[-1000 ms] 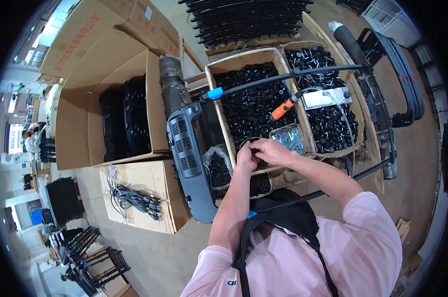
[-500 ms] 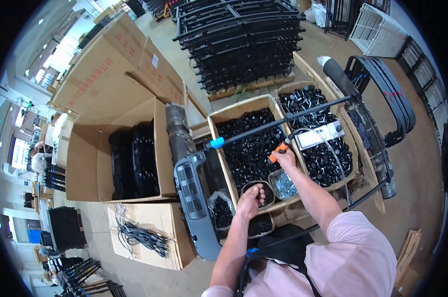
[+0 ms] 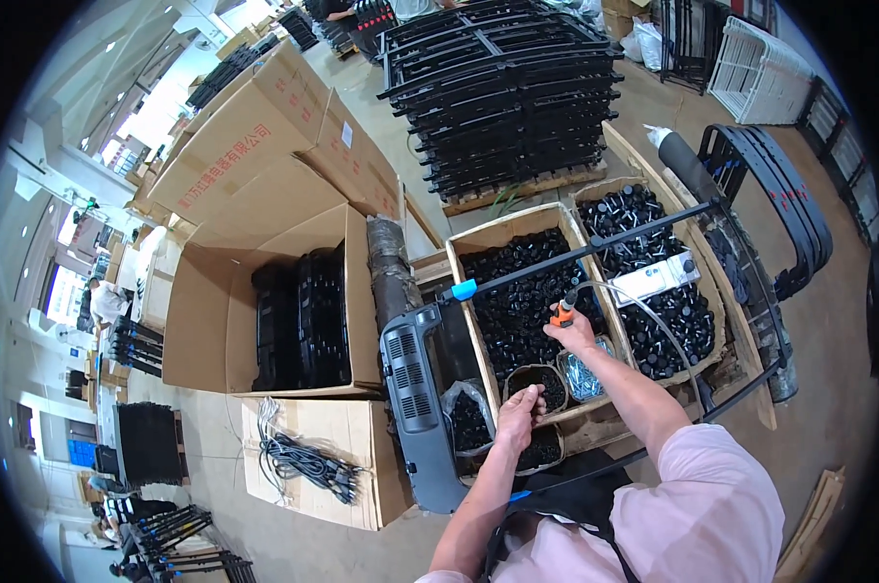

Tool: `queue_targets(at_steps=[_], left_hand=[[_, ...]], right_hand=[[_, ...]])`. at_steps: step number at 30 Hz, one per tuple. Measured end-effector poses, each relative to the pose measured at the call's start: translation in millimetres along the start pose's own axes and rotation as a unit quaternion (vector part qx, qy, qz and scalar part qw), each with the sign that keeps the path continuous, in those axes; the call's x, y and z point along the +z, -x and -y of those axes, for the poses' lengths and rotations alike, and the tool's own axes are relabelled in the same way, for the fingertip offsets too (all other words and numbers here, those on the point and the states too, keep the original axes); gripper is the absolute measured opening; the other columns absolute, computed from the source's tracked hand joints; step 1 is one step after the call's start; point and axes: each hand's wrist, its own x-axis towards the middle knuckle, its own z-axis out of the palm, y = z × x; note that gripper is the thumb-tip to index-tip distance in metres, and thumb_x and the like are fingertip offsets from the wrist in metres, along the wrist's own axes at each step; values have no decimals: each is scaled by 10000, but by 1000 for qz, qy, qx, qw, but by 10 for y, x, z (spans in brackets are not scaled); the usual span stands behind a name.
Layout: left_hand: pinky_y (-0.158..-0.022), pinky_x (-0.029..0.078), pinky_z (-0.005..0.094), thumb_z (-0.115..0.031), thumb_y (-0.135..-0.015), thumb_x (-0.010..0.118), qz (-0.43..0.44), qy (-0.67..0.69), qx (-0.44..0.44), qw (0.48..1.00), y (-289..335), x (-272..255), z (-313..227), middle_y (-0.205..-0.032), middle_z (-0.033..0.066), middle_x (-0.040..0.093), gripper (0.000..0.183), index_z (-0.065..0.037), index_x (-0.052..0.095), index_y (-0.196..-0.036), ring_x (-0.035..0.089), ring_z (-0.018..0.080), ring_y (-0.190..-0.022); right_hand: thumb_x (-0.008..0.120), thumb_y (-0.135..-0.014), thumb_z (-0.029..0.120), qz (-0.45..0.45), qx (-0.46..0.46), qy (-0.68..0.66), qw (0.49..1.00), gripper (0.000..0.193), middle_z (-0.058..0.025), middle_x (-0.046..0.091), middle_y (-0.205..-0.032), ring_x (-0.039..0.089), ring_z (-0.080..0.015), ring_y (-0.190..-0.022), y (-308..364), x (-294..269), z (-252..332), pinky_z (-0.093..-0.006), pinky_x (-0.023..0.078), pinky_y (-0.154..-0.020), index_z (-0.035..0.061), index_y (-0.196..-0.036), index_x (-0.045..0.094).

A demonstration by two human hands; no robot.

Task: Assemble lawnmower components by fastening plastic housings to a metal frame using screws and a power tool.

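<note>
My right hand (image 3: 572, 334) grips an orange and black power screwdriver (image 3: 563, 314) above the box of black plastic parts (image 3: 517, 325), and a grey hose runs from the tool to the right. Closed in a pinch, my left hand (image 3: 519, 416) is at the near edge of a round tub of small dark pieces (image 3: 548, 388); whatever is between its fingertips is too small to make out. Beside that tub sits a container of silvery screws (image 3: 583, 377). A black tubular frame (image 3: 546, 266) with a blue clip (image 3: 465, 291) lies across the boxes, joined to a grey vented panel (image 3: 422, 418) on the left.
Black-capped bolts (image 3: 668, 325) fill the right-hand boxes, with a white box (image 3: 651, 281) on them. A large open carton (image 3: 201, 330) holds black parts at left. Coiled cables (image 3: 308, 464) lie on cardboard nearby. Stacked black frames (image 3: 517, 107) stand at the back.
The whole view has shifted, so the scene sits further right and lower. My left hand has drawn back slightly from the tub. My right hand has tilted the screwdriver and moved it a little left.
</note>
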Motion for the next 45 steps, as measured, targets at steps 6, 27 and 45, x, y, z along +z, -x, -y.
queue_targets(at_steps=[6, 27, 45], left_hand=[[-696, 540, 262, -220, -1116, 571, 31, 27, 26, 999, 84, -83, -72, -1007, 34, 732, 224, -70, 656, -1259, 655, 117, -793], [-615, 506, 261, -306, -1097, 606, 51, 342, 123, 930, 275, -676, -890, -868, 6, 660, 221, -89, 643, -1087, 610, 125, -727], [-648, 519, 257, -286, -1084, 631, 38, 399, 146, 905, 317, -821, -987, -889, -10, 656, 217, -94, 668, -1179, 614, 124, -764]], right_hand=[[864, -807, 220, 29, -149, 75, 986, 503, -62, 738, -926, 697, -180, -873, 416, -282, 696, -349, 558, -878, 105, -1265, 692], [802, -901, 88, 184, -175, -164, 953, 542, -200, 720, -1272, 701, -236, -1171, 1594, 433, 2185, -377, 575, -1029, -15, -1370, 550], [802, -908, 85, 191, -186, -119, 957, 540, -198, 717, -1273, 693, -220, -1155, 1651, 738, 2274, -369, 569, -1025, -8, -1375, 548]])
